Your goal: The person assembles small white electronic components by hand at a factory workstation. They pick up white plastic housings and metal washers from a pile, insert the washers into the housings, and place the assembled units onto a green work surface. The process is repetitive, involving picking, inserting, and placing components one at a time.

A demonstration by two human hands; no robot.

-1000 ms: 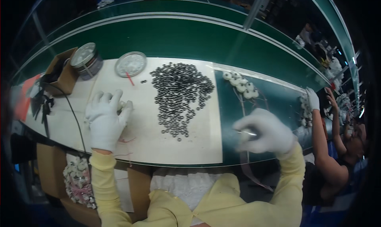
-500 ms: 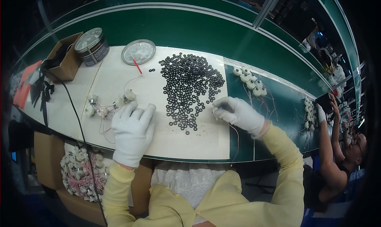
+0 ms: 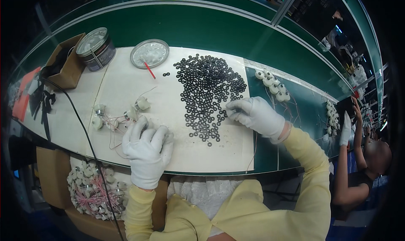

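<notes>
My left hand [image 3: 147,152], in a white glove, rests near the front of the white work surface with its fingers loosely bent and apart. Nothing shows in it. Just beyond it lie a few small whitish motor-like parts [image 3: 142,103] with thin pink wires. My right hand [image 3: 259,118], gloved too, is at the right edge of a spread of small black rings [image 3: 202,85]. Its thumb and fingers are pinched together at the rings; whatever they hold is hidden. A thin pinkish wire [image 3: 254,150] hangs below that hand.
A round metal lid [image 3: 150,54] with white paste and a red stick [image 3: 149,70] lies beyond. At left stand an open can [image 3: 95,51] and a cardboard box [image 3: 69,66]. Whitish parts [image 3: 273,86] sit on the green surface. A box of wired parts [image 3: 93,188] is below; a person [image 3: 358,177] sits right.
My left hand has turned and its fingers have curled more. The right hand has come closer to the black rings. The whole view has shifted slightly.
</notes>
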